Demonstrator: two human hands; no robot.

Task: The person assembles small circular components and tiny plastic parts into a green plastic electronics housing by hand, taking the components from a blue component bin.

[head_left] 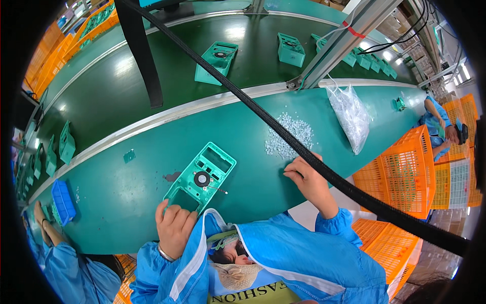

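Note:
A green plastic housing [223, 157] lies at a slant on the bench in front of me. It has a small round black fan [202, 179] with a short lead, and a large opening at its near end. My left hand [175, 225] is closed on the housing's near end. My right hand [310, 183] is just on the near side of a pile of small whitish pieces [289, 134]. Its thumb and fingers are pinched together, and I cannot make out what is between them.
A clear plastic bag [350, 117] of pale pieces lies beyond the pile. Farther back, a conveyor belt [174, 71] carries several green housings [216, 62]. A black sleeved cable [283, 133] crosses the view. Orange crates [400, 172] stand right, a blue bin [63, 202] left. Co-workers sit on both sides.

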